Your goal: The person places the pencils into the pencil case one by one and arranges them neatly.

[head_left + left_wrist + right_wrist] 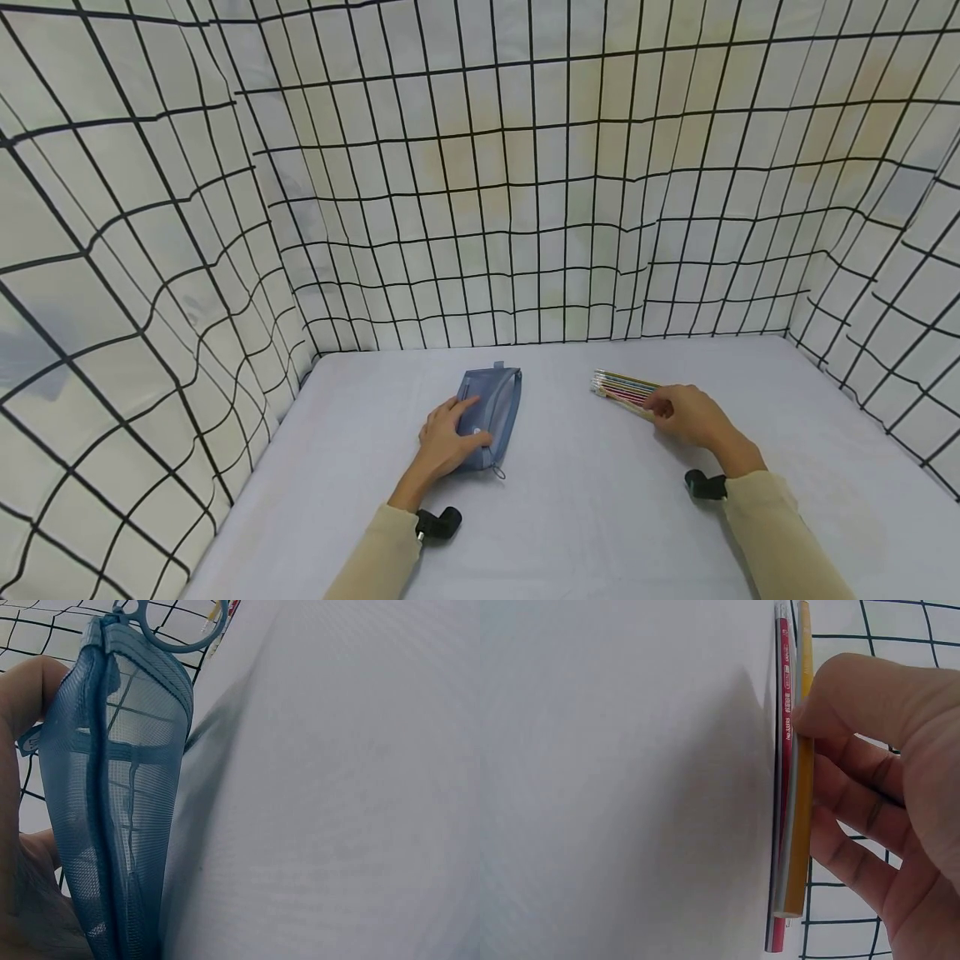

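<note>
A blue mesh pencil case [501, 408] with a zipper lies left of the table's middle. Over its left half rests my left hand [448, 437], thumb and fingers spread on the fabric. The left wrist view shows the case [139, 772] side-on, a ring loop [180, 646] at its end. To the right, several colored pencils [624, 390] lie side by side at a slant. My right hand [693, 417] is at their near end. In the right wrist view its thumb and fingers pinch a yellow pencil [804, 802], close beside a red pencil [785, 697].
A white cloth covers the table [562, 517]. White sheeting with a black grid net [525, 192] closes off the back and both sides. Each wrist carries a small black camera, one on the left [441, 523] and one on the right [705, 485].
</note>
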`<state>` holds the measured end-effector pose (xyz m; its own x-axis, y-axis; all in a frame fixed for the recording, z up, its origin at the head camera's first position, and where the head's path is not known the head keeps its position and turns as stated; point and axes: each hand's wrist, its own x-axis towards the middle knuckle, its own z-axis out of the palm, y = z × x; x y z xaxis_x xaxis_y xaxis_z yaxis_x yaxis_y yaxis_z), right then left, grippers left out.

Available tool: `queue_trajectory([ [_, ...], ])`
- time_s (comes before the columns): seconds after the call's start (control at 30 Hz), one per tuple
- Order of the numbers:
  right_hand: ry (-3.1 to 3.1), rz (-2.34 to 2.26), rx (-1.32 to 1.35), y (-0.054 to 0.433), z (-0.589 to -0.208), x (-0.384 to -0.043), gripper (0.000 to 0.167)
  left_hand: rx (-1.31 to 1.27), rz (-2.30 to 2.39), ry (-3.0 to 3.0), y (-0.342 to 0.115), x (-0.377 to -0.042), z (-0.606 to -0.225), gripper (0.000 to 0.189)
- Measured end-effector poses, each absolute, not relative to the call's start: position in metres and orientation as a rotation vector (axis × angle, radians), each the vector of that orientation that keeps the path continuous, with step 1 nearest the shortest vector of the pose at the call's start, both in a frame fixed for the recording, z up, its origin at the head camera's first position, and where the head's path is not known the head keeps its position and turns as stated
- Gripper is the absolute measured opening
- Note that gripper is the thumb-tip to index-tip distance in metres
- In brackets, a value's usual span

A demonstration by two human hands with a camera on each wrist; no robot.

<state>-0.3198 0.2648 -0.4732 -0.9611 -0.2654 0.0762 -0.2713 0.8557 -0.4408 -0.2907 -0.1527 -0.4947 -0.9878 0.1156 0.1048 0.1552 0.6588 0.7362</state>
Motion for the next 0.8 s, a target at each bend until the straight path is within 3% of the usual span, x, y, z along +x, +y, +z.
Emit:
queue_trajectory([
  [0.8,-2.91,1.039,0.355,0.2602,-0.4681,-0.3204,0.034,-0.237,-1.258,-2.814,-0.1528,-0.2912,-0.4955,0.077],
])
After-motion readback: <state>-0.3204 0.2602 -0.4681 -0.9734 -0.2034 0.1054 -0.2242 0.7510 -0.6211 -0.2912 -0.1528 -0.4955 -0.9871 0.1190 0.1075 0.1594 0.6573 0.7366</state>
